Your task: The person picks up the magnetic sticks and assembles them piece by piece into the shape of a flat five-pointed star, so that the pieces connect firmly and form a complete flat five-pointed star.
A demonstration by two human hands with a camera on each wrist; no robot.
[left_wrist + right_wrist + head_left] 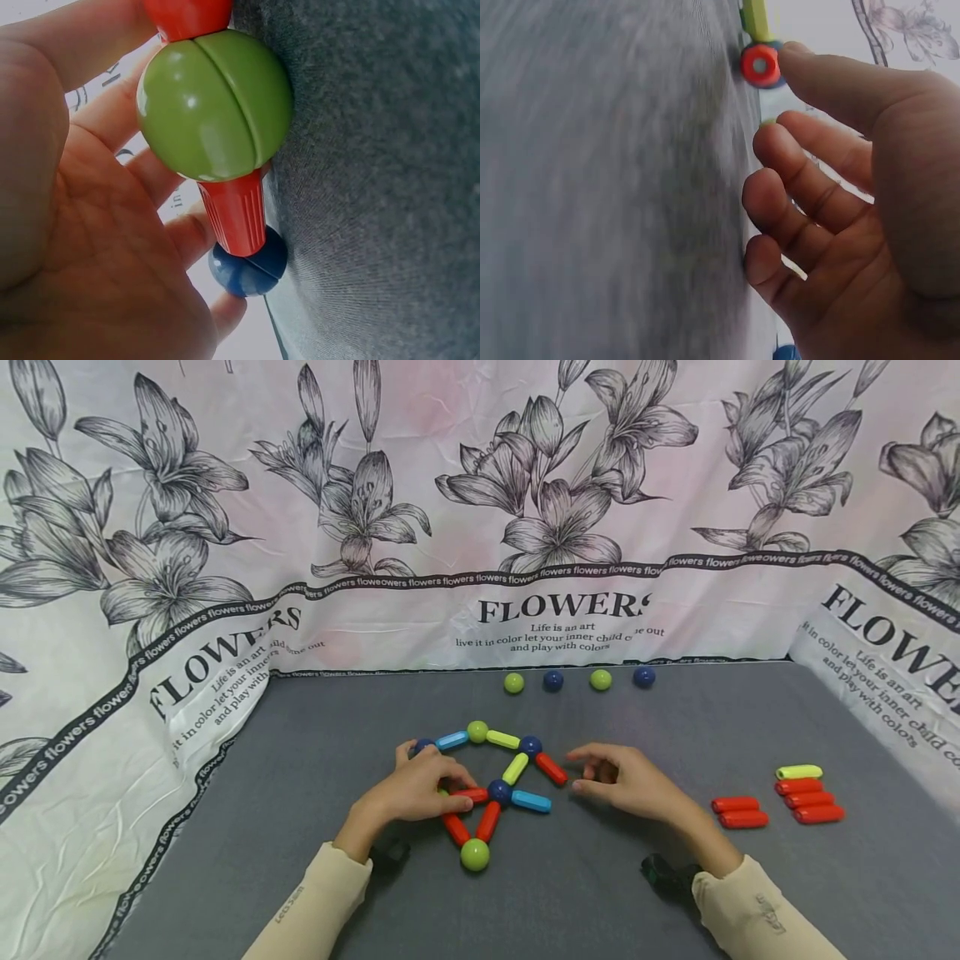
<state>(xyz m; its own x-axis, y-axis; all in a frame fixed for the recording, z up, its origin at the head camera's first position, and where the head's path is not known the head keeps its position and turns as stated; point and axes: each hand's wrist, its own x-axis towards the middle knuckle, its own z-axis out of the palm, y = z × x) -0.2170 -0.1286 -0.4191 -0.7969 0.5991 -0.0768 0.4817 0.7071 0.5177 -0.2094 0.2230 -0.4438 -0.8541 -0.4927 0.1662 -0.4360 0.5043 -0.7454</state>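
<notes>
Floral cloth point(405, 618) hangs across the upper part of the frame, behind a dark grey table point(585, 902). Near the middle of the frame lies a construction of balls and rods point(499, 792), flat on this table. The left hand point(416, 787) is over its left side and pinches a short red rod point(476, 795) between thumb and finger; a green ball point(214, 105) sits close by the palm. The right hand point(630, 781), right of centre, has its fingers loosely bent, with nothing in them, just beside the end of a slanting red rod point(551, 768). I judge the pieces to be light, hard, smooth plastic, a little slippery. Joints are probably the weak points, so one should take each rod around its middle and steady the neighbouring ball.
</notes>
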